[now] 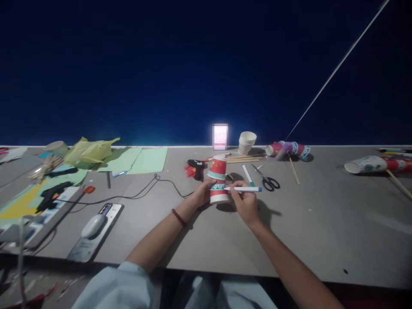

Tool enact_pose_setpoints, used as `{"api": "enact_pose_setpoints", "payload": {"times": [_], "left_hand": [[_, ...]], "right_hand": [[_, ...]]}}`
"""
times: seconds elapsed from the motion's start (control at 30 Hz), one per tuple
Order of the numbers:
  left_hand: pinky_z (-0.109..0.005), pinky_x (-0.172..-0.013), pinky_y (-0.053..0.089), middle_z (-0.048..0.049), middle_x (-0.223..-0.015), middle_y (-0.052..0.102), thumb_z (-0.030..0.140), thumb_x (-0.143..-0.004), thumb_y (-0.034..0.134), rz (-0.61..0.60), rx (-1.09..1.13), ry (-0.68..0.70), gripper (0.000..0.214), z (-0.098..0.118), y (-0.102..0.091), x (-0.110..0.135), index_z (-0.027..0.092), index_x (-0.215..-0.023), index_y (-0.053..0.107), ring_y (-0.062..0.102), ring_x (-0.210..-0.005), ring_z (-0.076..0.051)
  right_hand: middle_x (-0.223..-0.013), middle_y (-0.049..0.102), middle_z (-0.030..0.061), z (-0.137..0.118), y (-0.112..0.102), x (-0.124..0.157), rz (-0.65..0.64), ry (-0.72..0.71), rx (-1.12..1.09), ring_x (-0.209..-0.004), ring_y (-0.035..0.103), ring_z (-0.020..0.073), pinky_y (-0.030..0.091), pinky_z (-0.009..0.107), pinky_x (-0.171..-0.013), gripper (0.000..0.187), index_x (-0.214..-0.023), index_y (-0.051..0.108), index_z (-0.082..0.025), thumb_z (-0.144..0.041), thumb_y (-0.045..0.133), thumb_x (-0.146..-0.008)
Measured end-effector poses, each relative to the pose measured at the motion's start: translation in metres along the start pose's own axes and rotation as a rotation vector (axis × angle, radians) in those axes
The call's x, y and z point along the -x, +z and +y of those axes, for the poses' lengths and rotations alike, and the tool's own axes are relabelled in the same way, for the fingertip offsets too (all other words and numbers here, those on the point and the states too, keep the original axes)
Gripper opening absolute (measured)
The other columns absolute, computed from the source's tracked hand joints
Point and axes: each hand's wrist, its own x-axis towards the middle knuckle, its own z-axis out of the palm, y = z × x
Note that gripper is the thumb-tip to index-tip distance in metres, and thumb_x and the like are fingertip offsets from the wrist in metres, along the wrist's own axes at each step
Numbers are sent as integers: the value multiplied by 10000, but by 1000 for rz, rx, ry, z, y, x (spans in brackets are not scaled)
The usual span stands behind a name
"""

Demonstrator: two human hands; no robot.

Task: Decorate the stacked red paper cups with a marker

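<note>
Two red paper cups [219, 166] with teal patterned bands are joined into one upright piece above the table. My left hand [203, 193] is closed around its left side; the fingers behind it are hidden. In my right hand [246, 201] is a white marker pen [243, 189] with a blue end, pinched between thumb and fingers. The pen's left end meets the lower cup near its patterned band. A teal-and-white marker [247, 175] and black scissors [269, 183] lie just beyond my right hand.
A black glue gun [196, 168], thin wooden sticks [243, 159] and stacked white cups [247, 142] stand or lie behind the cups. To the left are green paper [148, 161], a power strip [53, 219] and a phone [93, 240]. Decorated cup pieces [299, 150] lie right.
</note>
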Motion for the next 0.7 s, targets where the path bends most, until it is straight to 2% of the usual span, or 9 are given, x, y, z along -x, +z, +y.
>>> {"api": "enact_pose_setpoints", "payload": {"times": [0.2,0.37,0.7], "left_hand": [[-373,-897,486,-123,-929,752,263,-756,681,-2,-9,-11,278,0,-1,0,86,-971,680,703,-847,-239],[-360,-871,499,-116,-920,753,258,-758,678,11,-16,-5,258,0,-1,1,90,-954,688,700,-834,-229],[-370,-878,494,-117,-925,752,271,-759,675,-1,-18,-13,275,0,-2,0,91,-967,684,699,-840,-234]], "right_hand": [[-871,706,35,2,0,1,-7,-10,10,-827,673,193,539,301,-753,159,-834,602,-221,-378,616,-855],[-816,691,20,-2,0,0,21,35,7,-740,646,174,516,274,-670,196,-828,596,-220,-414,614,-846],[-764,655,-4,-2,0,-1,20,46,3,-684,614,161,485,258,-608,203,-813,597,-225,-425,625,-833]]}}
